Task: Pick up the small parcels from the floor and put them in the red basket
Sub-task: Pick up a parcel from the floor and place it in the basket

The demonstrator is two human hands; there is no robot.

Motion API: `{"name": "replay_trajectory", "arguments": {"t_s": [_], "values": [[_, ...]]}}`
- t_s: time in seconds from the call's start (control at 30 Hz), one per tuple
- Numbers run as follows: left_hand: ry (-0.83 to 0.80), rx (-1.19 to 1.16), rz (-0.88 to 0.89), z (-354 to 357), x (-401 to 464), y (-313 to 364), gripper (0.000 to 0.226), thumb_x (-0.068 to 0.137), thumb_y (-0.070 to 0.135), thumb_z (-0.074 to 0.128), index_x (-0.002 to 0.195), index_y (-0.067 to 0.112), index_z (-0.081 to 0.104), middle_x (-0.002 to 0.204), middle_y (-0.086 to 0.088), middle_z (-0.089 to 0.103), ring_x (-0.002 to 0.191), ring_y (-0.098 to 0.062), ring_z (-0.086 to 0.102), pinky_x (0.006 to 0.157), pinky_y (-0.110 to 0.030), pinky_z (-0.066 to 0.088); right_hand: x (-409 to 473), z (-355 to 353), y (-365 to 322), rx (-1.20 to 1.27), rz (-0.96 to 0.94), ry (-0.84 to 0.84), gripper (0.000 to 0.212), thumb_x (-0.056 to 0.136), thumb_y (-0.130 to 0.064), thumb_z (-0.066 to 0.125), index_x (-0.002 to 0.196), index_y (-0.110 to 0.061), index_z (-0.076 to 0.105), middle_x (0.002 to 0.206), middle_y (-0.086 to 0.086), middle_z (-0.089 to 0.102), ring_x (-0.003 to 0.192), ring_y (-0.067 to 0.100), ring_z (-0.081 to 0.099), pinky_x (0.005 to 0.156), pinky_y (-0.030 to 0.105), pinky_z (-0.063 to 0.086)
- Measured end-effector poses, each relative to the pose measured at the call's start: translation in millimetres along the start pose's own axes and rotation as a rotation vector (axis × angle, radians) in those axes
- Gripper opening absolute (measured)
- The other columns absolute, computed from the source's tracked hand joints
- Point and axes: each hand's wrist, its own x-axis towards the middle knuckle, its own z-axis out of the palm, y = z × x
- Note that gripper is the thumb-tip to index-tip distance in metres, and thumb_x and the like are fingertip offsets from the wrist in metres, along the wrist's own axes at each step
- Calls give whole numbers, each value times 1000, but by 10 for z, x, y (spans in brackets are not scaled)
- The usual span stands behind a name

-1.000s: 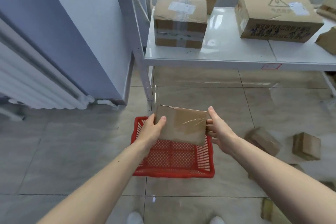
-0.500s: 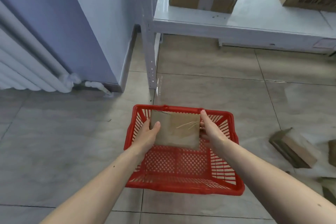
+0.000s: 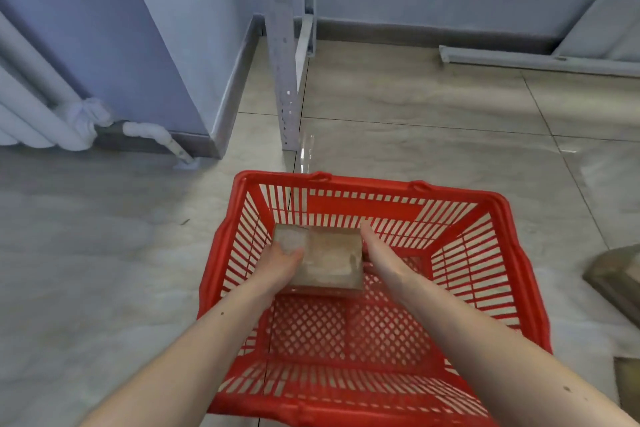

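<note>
Though inside the red basket point(image 3: 498, 218), parcel point(image 3: 329, 262) clamped between left hand point(image 3: 280, 262) and right hand point(image 3: 379, 253).

Brown taped parcel point(image 3: 329, 260) flat, low inside red slatted basket point(image 3: 512, 274) on floor.

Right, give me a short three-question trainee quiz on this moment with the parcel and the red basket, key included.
1. True or false: the parcel is held inside the red basket, below its rim.
2. Which hands hold the parcel? A) left hand only B) right hand only C) both
3. Fill in: on the basket's mesh bottom, apart from the held parcel, there are ___ other parcels in sight.

Key
1. True.
2. C: the left hand grips its left end, the right hand lies against its right side.
3. No; the mesh that shows is bare.
</note>
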Motion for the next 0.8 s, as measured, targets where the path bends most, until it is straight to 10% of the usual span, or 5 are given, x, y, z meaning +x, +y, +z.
{"name": "replay_trajectory", "arguments": {"t_s": [0.23,0.47,0.8], "values": [[61,205,30,91,184,-61,73,97,41,41,154,6,12,162,-10,7,149,-29,11,122,-43,14,172,22,50,-39,10,-42,75,91,-69,27,151,-24,30,157,1,33,144,25,32,119,45,22],[94,148,55,16,93,-107,75,84,55,47,150,25,26,155,-2,33,142,-26,33,114,-50,32,-246,-306,-241,-42,48,34,67,96,-62,26,148,-20,36,154,3,39,141,27,37,115,47,25],[-88,72,70,-451,-2032,1833,45,99,39,43,139,19,44,142,0,48,133,-23,45,112,-38,34,-2051,-1161,-1244,135,122,306,58,96,-58,35,121,-11,57,124,11,60,106,26,57,91,42,45]]}}
